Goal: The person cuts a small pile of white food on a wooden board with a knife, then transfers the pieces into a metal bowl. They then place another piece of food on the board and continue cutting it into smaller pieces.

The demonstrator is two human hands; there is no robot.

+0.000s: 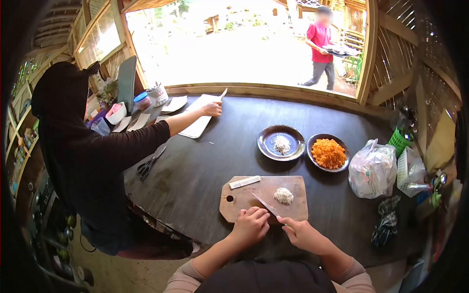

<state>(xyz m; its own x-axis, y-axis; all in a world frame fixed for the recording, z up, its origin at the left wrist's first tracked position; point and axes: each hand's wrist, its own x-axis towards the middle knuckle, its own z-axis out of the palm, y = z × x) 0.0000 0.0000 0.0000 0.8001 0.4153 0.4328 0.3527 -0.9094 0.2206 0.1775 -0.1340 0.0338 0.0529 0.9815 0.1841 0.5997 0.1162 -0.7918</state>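
My right hand (304, 236) grips a knife (264, 203), its blade pointing up and left across the wooden cutting board (293, 182). My left hand (250, 226) rests at the board's near edge with fingers curled, close to the blade; anything under its fingers is hidden. Right of the blade sits a small heap of whitish shreds (283, 196). A pale rectangular strip (245, 182) lies at the board's upper left. Beyond the board stand a dark plate (264, 150) with more white shreds (281, 144) and a bowl (310, 158) of chopped orange food (329, 153).
On the left a co-worker (105, 151) reaches over a white board (195, 128), a knife (223, 94) by the hand. Scissors (150, 163) lie nearby. To the right are a plastic bag (373, 169), a white basket (406, 173) and a dark cloth (386, 221). Another person (320, 46) walks outside.
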